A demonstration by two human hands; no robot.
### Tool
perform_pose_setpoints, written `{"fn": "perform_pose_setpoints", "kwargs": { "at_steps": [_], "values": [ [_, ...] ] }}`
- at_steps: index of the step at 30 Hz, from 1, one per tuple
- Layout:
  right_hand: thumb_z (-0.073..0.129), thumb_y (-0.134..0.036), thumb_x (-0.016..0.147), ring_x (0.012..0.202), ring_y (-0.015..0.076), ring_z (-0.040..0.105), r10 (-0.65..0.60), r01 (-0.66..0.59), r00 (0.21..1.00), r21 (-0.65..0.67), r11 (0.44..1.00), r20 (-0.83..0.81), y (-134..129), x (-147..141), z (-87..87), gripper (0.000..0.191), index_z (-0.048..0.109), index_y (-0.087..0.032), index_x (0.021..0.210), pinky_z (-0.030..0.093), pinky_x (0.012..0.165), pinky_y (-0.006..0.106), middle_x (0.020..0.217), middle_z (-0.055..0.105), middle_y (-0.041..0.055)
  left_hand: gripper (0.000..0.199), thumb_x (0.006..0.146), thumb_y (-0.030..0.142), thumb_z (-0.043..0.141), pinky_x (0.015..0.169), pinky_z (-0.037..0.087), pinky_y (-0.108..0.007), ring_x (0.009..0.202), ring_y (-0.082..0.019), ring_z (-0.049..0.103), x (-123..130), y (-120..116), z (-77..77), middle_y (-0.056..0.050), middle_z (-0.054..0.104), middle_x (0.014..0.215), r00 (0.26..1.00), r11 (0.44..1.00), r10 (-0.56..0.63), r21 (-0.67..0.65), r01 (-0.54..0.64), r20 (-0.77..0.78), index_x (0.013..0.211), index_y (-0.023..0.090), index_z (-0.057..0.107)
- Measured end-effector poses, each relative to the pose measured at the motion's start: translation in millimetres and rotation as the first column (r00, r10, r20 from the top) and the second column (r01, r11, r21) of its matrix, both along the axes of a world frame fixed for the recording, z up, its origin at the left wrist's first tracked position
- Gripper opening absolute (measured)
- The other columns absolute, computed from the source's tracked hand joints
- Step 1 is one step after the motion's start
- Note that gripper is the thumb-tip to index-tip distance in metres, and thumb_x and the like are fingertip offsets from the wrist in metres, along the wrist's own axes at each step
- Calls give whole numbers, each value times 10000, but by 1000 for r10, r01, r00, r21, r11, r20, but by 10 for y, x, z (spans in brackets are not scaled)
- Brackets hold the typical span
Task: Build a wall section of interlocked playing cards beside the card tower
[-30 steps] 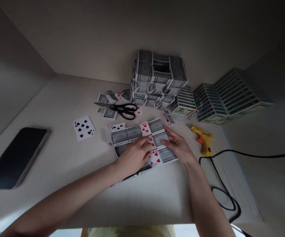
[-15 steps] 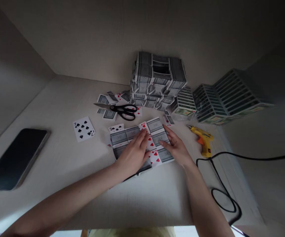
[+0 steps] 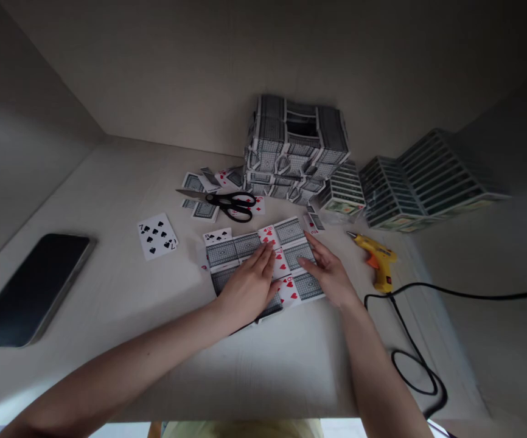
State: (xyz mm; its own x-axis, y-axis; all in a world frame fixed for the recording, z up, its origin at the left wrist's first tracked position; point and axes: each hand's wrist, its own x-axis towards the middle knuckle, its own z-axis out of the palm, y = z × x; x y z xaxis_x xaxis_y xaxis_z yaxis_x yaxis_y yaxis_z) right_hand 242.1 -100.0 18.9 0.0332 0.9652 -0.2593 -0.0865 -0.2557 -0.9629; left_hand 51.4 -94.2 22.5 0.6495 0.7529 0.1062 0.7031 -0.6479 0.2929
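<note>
The left hand [image 3: 247, 289] has turned its fingers upward and lies flat on the joined playing cards [image 3: 233, 249]; the open right hand [image 3: 328, 274] rests on them too, grasping nothing.

Subject wears a pale yellow top [image 3: 243, 430], seen only as a strip at the lower edge of view. The left forearm [image 3: 108, 359] and right forearm [image 3: 382, 377] are bare and slim, as are the left hand [image 3: 247, 290] and right hand [image 3: 328, 274].
</note>
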Motion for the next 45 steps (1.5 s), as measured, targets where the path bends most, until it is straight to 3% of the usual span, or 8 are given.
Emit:
{"fn": "perform_pose_setpoints", "kwargs": {
  "at_steps": [8, 38, 45],
  "values": [
    [664, -286, 711, 1133, 223, 538, 12, -13, 999, 25, 1000, 40, 1, 18, -41, 628, 440, -252, 1296, 404, 991, 396, 1229, 585, 27, 544, 876, 371, 399, 1083, 301, -376, 1347, -252, 226, -9, -1, -7, -201, 310, 1415, 1000, 1000, -11, 3, 11, 11, 1285, 12, 375],
    [668, -307, 702, 1147, 211, 527, 19, -23, 997, 51, 998, 80, 32, 2, -26, 627, 454, -262, 1290, 392, 1005, 382, 1244, 573, 18, 538, 859, 348, 444, 1058, 330, -379, 1317, -252, 306, -1, -18, 35, -182, 354, 1400, 1000, 1000, 1, -24, -1, 3, 1301, 49, 375],
    [658, -313, 710, 1163, 216, 515, 49, -51, 997, 22, 998, 65, 29, -25, 11, 643, 426, -263, 1307, 406, 991, 376, 1310, 513, 19, 530, 846, 340, 477, 1051, 321, -384, 1304, -276, 321, -12, -77, 158, -188, 381, 1383, 995, 999, 29, 43, -25, -94, 1277, 36, 418]
  ]
}}
